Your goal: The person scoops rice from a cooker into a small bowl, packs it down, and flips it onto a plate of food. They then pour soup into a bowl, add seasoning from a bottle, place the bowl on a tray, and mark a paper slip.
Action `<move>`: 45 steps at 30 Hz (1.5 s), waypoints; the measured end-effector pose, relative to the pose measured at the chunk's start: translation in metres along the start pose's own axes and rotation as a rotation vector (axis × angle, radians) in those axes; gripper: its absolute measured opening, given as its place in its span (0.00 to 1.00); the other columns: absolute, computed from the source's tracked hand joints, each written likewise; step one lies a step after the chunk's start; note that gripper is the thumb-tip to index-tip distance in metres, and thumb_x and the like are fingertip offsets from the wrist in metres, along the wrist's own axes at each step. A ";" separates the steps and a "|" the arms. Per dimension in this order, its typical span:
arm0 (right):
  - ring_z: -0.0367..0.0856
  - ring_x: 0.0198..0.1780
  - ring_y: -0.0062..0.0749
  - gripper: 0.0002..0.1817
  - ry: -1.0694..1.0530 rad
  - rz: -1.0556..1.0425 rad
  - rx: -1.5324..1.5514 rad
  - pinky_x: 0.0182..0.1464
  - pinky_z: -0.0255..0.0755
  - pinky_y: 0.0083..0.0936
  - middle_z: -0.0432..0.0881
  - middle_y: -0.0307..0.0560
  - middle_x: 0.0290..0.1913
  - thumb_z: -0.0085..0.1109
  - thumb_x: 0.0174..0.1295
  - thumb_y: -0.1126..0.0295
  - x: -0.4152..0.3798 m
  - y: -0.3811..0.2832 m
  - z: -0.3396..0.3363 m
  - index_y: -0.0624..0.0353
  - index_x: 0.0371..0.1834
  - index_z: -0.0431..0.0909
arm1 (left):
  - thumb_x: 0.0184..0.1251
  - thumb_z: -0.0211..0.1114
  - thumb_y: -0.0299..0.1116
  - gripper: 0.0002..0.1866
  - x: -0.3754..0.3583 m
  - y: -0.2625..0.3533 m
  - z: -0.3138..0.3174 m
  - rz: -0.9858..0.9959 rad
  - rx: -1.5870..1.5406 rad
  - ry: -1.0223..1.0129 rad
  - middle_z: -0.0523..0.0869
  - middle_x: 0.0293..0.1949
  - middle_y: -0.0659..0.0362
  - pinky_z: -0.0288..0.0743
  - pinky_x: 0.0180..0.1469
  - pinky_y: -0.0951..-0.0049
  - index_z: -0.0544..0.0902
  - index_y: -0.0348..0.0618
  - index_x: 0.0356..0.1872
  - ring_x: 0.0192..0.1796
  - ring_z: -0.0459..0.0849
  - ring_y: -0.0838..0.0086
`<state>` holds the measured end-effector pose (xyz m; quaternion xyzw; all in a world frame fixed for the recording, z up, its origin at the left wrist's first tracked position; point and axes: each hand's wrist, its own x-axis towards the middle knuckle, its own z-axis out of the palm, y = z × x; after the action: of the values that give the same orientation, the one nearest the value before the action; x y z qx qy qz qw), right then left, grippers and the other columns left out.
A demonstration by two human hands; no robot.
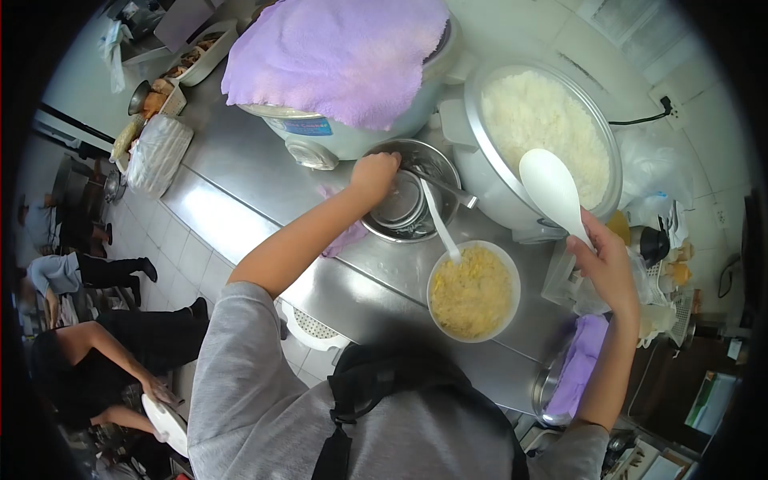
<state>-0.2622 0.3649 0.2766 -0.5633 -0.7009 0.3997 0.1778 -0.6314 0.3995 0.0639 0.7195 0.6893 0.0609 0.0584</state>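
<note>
My right hand (606,260) grips the handle of a white rice paddle (552,182), whose blade overlaps the edge of an open rice cooker (476,152) full of white rice (538,116). My left hand (376,178) is closed at the left rim of a metal bowl (442,160); I cannot tell what its fingers hold. Within that bowl is a smaller round container (398,200), and a flat metal handle (448,188) sticks out over the right rim. Nearer me stands a white bowl (512,308) of yellow fried rice (472,290), with a white spoon (438,220) leaning across it.
A second cooker (344,142) under a purple towel (336,60) stands at the back. Purple cloth (580,364) covers a metal container at lower right. Wrapped white packs (160,152) lie at the counter's left end. Beyond, a person in black (120,340) holds a white plate (166,424).
</note>
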 end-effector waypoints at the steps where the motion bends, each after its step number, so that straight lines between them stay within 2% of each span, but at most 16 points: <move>1: 0.64 0.25 0.11 0.26 0.001 -0.015 -0.027 0.25 0.62 0.14 0.78 0.34 0.34 0.58 0.63 0.73 0.005 0.003 -0.001 0.58 0.67 0.70 | 0.49 0.70 0.28 0.16 0.002 0.000 0.002 -0.001 0.016 0.010 0.86 0.33 0.51 0.80 0.39 0.59 0.77 0.42 0.40 0.39 0.86 0.56; 6: 0.66 0.25 0.13 0.26 0.052 -0.051 -0.097 0.25 0.64 0.16 0.79 0.36 0.33 0.57 0.63 0.73 0.028 0.026 -0.014 0.60 0.66 0.70 | 0.50 0.65 0.25 0.13 -0.003 0.002 -0.017 -0.005 -0.046 0.033 0.85 0.33 0.50 0.78 0.39 0.57 0.76 0.42 0.38 0.39 0.85 0.53; 9: 0.71 0.25 0.15 0.25 0.081 -0.019 -0.036 0.25 0.67 0.17 0.80 0.39 0.34 0.57 0.63 0.73 0.038 0.027 -0.030 0.62 0.65 0.71 | 0.49 0.64 0.24 0.12 -0.012 -0.001 -0.035 0.045 -0.149 0.031 0.84 0.33 0.50 0.77 0.39 0.55 0.76 0.44 0.36 0.39 0.84 0.52; 12: 0.77 0.27 0.18 0.24 0.160 -0.113 -0.084 0.26 0.70 0.17 0.81 0.42 0.33 0.57 0.63 0.73 0.060 0.032 -0.044 0.60 0.64 0.72 | 0.48 0.64 0.24 0.10 -0.021 0.002 -0.051 0.134 -0.211 0.072 0.82 0.34 0.51 0.75 0.39 0.54 0.76 0.44 0.33 0.38 0.82 0.51; 15: 0.83 0.32 0.30 0.24 0.279 -0.032 -0.218 0.32 0.75 0.26 0.83 0.49 0.34 0.55 0.63 0.72 0.091 0.025 -0.049 0.54 0.65 0.72 | 0.48 0.64 0.25 0.10 -0.027 0.003 -0.063 0.183 -0.216 0.091 0.81 0.33 0.51 0.74 0.38 0.53 0.74 0.43 0.32 0.38 0.82 0.51; 18: 0.85 0.39 0.44 0.24 0.406 -0.252 -0.722 0.40 0.77 0.37 0.84 0.56 0.39 0.53 0.63 0.71 0.143 0.058 -0.063 0.48 0.64 0.73 | 0.50 0.62 0.23 0.12 -0.034 0.009 -0.081 0.192 -0.206 0.031 0.80 0.34 0.51 0.75 0.39 0.54 0.73 0.43 0.36 0.39 0.82 0.51; 21: 0.82 0.45 0.51 0.23 0.445 -0.133 -0.866 0.47 0.75 0.43 0.83 0.58 0.43 0.51 0.63 0.71 0.161 0.033 -0.067 0.45 0.63 0.75 | 0.49 0.63 0.20 0.17 -0.041 0.007 -0.091 0.227 -0.279 -0.009 0.79 0.39 0.51 0.74 0.40 0.54 0.69 0.44 0.39 0.43 0.81 0.51; 22: 0.82 0.44 0.50 0.23 0.461 -0.135 -0.901 0.46 0.76 0.42 0.84 0.57 0.42 0.50 0.63 0.72 0.169 0.034 -0.072 0.44 0.63 0.75 | 0.46 0.62 0.16 0.22 -0.046 0.009 -0.095 0.232 -0.294 0.020 0.78 0.42 0.51 0.74 0.42 0.55 0.69 0.44 0.43 0.46 0.80 0.52; 26: 0.83 0.42 0.48 0.24 0.513 -0.172 -1.039 0.45 0.77 0.41 0.84 0.55 0.39 0.49 0.62 0.75 0.207 0.042 -0.095 0.42 0.62 0.76 | 0.48 0.59 0.16 0.26 -0.060 0.023 -0.120 0.258 -0.270 0.347 0.76 0.37 0.54 0.76 0.45 0.58 0.73 0.47 0.52 0.45 0.79 0.55; 29: 0.82 0.40 0.49 0.22 0.501 -0.216 -1.136 0.44 0.76 0.42 0.83 0.54 0.37 0.48 0.64 0.72 0.234 0.052 -0.097 0.42 0.62 0.76 | 0.53 0.57 0.20 0.22 -0.067 0.025 -0.119 0.273 -0.103 0.200 0.76 0.36 0.57 0.76 0.45 0.61 0.77 0.48 0.51 0.44 0.80 0.60; 30: 0.81 0.39 0.50 0.21 0.499 -0.236 -1.168 0.43 0.75 0.43 0.82 0.54 0.36 0.47 0.66 0.70 0.241 0.047 -0.097 0.43 0.62 0.75 | 0.55 0.56 0.23 0.19 -0.067 0.023 -0.118 0.315 -0.105 0.269 0.75 0.34 0.58 0.76 0.44 0.63 0.80 0.49 0.50 0.42 0.79 0.63; 33: 0.81 0.39 0.49 0.22 0.469 -0.284 -1.173 0.43 0.75 0.42 0.81 0.53 0.35 0.48 0.65 0.71 0.251 0.039 -0.091 0.42 0.62 0.75 | 0.54 0.57 0.23 0.19 -0.072 0.024 -0.121 0.352 -0.088 0.342 0.75 0.33 0.59 0.76 0.42 0.65 0.80 0.50 0.49 0.40 0.78 0.64; 36: 0.83 0.41 0.42 0.30 0.337 -0.232 -1.312 0.42 0.79 0.37 0.83 0.49 0.37 0.49 0.59 0.80 0.247 0.018 -0.094 0.39 0.64 0.73 | 0.51 0.58 0.22 0.20 -0.079 0.011 -0.114 0.332 -0.111 0.359 0.75 0.33 0.60 0.75 0.41 0.65 0.81 0.49 0.48 0.39 0.78 0.65; 39: 0.83 0.41 0.42 0.28 0.297 -0.262 -1.370 0.42 0.79 0.38 0.83 0.49 0.37 0.50 0.60 0.79 0.242 0.018 -0.100 0.40 0.63 0.75 | 0.49 0.59 0.22 0.21 -0.082 0.010 -0.111 0.302 -0.137 0.367 0.75 0.34 0.59 0.74 0.40 0.66 0.82 0.50 0.47 0.39 0.77 0.64; 42: 0.83 0.40 0.43 0.22 0.332 -0.378 -1.322 0.42 0.78 0.40 0.83 0.50 0.35 0.50 0.64 0.73 0.256 0.029 -0.096 0.41 0.62 0.76 | 0.49 0.59 0.21 0.21 -0.081 0.012 -0.102 0.272 -0.148 0.344 0.76 0.36 0.58 0.75 0.39 0.66 0.82 0.51 0.47 0.39 0.78 0.63; 45: 0.83 0.40 0.45 0.17 0.248 -0.218 -1.218 0.42 0.78 0.41 0.83 0.50 0.35 0.51 0.67 0.65 0.249 0.018 -0.085 0.41 0.58 0.78 | 0.48 0.59 0.18 0.22 -0.083 0.021 -0.096 0.220 -0.223 0.419 0.77 0.38 0.56 0.76 0.38 0.65 0.81 0.51 0.47 0.39 0.79 0.61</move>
<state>-0.2662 0.6288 0.2655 -0.5311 -0.8303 -0.1597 -0.0550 -0.6304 0.3154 0.1615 0.7510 0.5930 0.2901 -0.0137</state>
